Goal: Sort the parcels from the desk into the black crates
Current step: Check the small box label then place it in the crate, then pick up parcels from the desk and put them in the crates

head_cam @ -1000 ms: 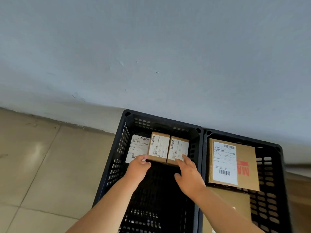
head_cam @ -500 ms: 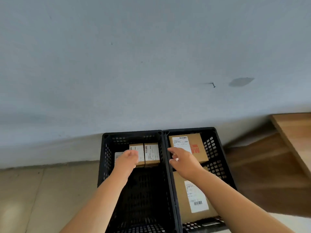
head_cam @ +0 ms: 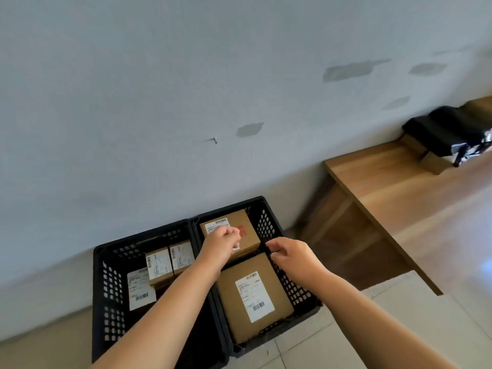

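Two black crates stand side by side on the floor by the wall. The left crate [head_cam: 99, 288] holds two small brown boxes [head_cam: 159, 265] and a flat parcel with a white label [head_cam: 139, 288]. The right crate [head_cam: 300, 294] holds a large brown box [head_cam: 253, 296] near me and a second box [head_cam: 249, 231] at its far end. My left hand [head_cam: 222, 242] hovers over the far box, fingers loosely curled, holding nothing. My right hand [head_cam: 290, 255] hangs over the right crate's right wall, also loosely curled and holding nothing.
A wooden desk [head_cam: 399, 187] stands to the right of the crates. At its far end lie a black plastic-wrapped parcel [head_cam: 447, 131] and a cardboard box [head_cam: 434, 163] beneath it. Pale floor tiles surround the crates.
Both hands have left the small boxes in the left crate and moved right and up, over the right crate. The view has swung right, bringing the desk in.
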### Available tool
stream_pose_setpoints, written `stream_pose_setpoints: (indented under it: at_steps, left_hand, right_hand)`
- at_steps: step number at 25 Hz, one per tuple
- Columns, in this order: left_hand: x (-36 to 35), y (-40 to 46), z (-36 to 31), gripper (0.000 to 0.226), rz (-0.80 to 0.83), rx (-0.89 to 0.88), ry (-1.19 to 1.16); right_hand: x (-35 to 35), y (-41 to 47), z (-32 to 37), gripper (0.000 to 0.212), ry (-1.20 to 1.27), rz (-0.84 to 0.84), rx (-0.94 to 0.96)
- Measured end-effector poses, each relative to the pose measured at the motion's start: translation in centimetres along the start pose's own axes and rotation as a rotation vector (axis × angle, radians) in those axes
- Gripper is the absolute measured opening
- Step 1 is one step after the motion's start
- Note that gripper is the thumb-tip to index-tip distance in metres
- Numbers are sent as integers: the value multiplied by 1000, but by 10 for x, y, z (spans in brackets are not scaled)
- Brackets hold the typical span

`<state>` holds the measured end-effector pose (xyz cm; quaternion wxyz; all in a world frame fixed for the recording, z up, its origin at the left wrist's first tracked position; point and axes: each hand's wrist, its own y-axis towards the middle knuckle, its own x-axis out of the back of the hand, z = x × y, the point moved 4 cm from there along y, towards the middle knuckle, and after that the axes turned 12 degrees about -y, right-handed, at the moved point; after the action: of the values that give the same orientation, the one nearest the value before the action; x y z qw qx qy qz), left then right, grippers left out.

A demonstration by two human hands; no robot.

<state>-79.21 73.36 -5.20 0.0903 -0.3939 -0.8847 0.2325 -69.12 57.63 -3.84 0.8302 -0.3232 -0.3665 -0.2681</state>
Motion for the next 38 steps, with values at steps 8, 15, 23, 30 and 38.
stream_pose_setpoints:
  at_steps: [8,15,23,30,38]
  left_hand:
    - [-269,-61,-24,16,199,-172,91]
    - [-451,-101,-36,16,382,-223,115]
    - [-596,-71,-24,15,450,-124,104]
    - [-730,6,-53,15,438,-73,21]
    - [-804,84,-116,17,349,-150,28]
  right_hand:
    - [142,-89,-219,23,100,-162,-84]
    - [256,-158,-370,19,216,-328,-261]
    - [338,-158,-476,21,285,-441,-353]
    - [445,-83,-564,22,222,-444,-367]
    - [535,15,-616,23,166,-388,-275]
